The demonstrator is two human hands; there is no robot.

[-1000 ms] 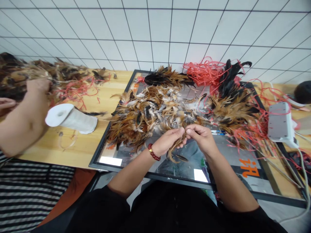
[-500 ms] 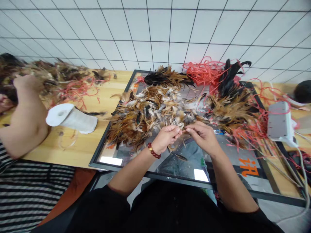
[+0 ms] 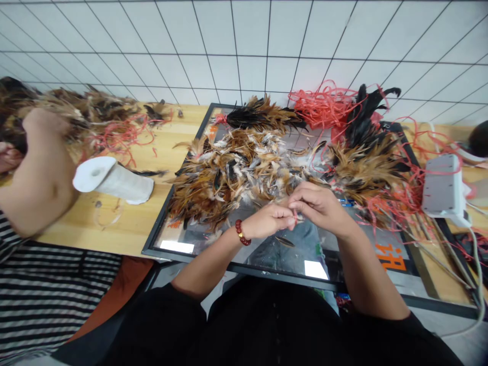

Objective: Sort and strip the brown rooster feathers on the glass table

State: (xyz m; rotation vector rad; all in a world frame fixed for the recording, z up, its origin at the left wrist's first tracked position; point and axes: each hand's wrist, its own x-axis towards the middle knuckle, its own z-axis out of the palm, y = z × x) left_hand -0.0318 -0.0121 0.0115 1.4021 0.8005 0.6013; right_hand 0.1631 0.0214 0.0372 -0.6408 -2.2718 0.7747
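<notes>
My two hands meet above the glass-topped panel, just in front of a loose heap of brown, white and black feathers (image 3: 244, 173). My left hand (image 3: 267, 221), with a dark red bead bracelet at its wrist, is closed in a pinch; what sits inside the fingers is mostly hidden. A short piece of red strip (image 3: 295, 216) shows at its thumb tip. My right hand (image 3: 318, 206) is pinched closed against that spot, its fingertips at the strip. One dark feather (image 3: 285, 242) lies on the glass below my hands.
A tied feather bundle (image 3: 263, 116), a tangle of red strips (image 3: 324, 108) and another bundle (image 3: 366, 157) lie behind. At right stands a white power box (image 3: 441, 185) with a cable. Leftward are a white roll (image 3: 114, 180) and a co-worker's arm (image 3: 46, 173).
My right hand has moved in over my left fingertips, closing the small gap between them. My left hand has shifted slightly right and toward me. The red strip now shows at its thumb.
</notes>
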